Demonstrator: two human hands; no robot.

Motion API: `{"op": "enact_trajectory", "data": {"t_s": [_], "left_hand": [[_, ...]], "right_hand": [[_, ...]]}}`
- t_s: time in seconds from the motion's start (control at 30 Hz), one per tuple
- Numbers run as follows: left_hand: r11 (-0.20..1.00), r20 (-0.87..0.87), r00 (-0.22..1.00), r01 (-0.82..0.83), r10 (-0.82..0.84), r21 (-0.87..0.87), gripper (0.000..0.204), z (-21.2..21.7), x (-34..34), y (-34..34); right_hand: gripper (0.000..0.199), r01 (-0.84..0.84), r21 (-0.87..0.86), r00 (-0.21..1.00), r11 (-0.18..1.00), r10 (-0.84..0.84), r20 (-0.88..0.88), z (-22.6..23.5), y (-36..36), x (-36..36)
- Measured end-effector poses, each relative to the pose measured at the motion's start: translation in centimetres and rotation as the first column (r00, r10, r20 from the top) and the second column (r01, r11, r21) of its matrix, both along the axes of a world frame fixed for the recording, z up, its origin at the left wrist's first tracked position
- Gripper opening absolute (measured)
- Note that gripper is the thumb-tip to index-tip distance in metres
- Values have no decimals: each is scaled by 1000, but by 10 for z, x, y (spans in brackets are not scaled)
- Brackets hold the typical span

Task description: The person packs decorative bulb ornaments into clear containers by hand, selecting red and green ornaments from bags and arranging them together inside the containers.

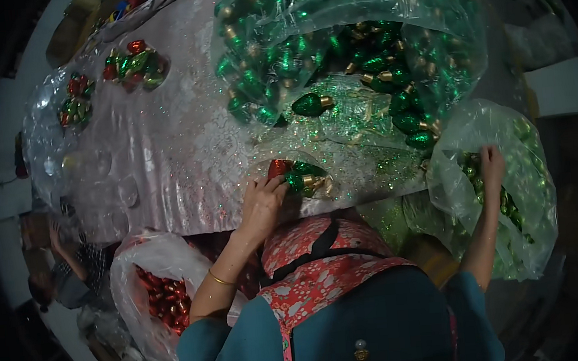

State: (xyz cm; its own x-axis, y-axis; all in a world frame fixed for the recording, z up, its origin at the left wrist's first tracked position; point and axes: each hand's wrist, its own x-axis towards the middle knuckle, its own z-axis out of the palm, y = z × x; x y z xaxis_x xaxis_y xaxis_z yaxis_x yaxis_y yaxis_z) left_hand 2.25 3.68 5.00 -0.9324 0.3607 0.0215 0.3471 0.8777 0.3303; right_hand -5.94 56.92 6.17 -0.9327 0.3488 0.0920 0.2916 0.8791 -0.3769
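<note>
At the near edge of the table, my left hand (pixel 263 199) closes its fingertips on a green glittery bulb ornament (pixel 294 182) with a gold base. A red bulb ornament (pixel 278 168) and another green one lie right beside it in a small clear plastic holder (pixel 314 157). Over at the right, my right hand (pixel 492 162) reaches into the mouth of a translucent bag (pixel 526 136) of light green bulb ornaments (pixel 510 209). Its fingers look curled; whatever they hold is hidden.
A big clear bag (pixel 350 2) of dark green bulb ornaments lies open at the back, one loose green bulb (pixel 311 105) before it. Filled clear packs (pixel 136 67) sit at the far left. A bag (pixel 128 251) of red bulbs stands below the table edge; another person (pixel 72 272) is beyond.
</note>
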Motion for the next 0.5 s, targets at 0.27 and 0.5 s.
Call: {"op": "enact_trajectory", "data": {"t_s": [0.27, 0.5], "left_hand": [[994, 156, 985, 88, -78, -59, 32, 2, 2, -7], [990, 198, 979, 74, -49, -121, 37, 20, -2, 1]], "right_hand": [[54, 10, -177, 901, 984, 68, 429, -140, 64, 4], [57, -111, -35, 909, 993, 116, 400, -101, 32, 26]]}}
